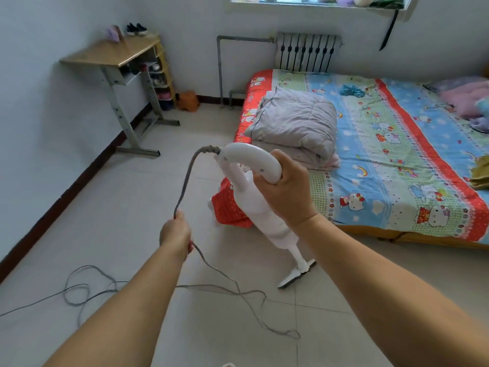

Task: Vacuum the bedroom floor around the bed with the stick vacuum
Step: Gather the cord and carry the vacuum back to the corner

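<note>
A white stick vacuum (260, 205) stands tilted on the tiled floor (124, 197) beside the near corner of the bed (397, 160). Its flat head (296, 274) rests on the tiles. My right hand (288, 186) grips the curved white handle at the top. My left hand (176, 231) holds the grey power cord (186, 176), which runs up from it to the handle. Below my left hand the cord drops to the floor in loose loops (87, 287).
A small desk (111, 53) on metal legs stands by the left wall, with a shoe rack (161, 75) and an orange item (188, 101) behind it. A folded grey quilt (296, 123) lies on the bed. A radiator (307, 51) sits under the window.
</note>
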